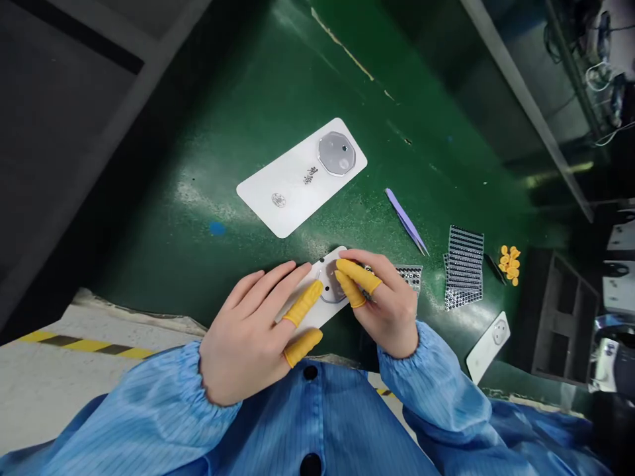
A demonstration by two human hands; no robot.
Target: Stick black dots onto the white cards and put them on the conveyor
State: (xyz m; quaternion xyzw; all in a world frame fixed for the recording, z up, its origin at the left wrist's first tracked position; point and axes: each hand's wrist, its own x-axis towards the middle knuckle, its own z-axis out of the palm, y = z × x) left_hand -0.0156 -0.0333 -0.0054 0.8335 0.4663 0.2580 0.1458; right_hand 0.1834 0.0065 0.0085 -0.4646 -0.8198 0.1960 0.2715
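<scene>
A white phone back cover (327, 316) lies at the table's near edge, partly hidden under both hands. Across it rests my left hand (253, 324), with yellow finger cots on thumb and index finger; the thumb is at its lower edge and the other fingers along the upper side, holding it. My right hand (381, 294), also in yellow cots, has thumb and index finger pinched together over the cover's grey camera area (331, 281). Whatever is between those fingertips is too small to make out. Beyond lies a second white back cover (292, 192), camera area at upper right.
Purple tweezers (407, 221) lie on the green table (223, 145). Sheets of small black parts (465, 264) and another such sheet (411, 276) are at the right. Further right are yellow finger cots (510, 264), another white cover (489, 347) and a dark tray (565, 317).
</scene>
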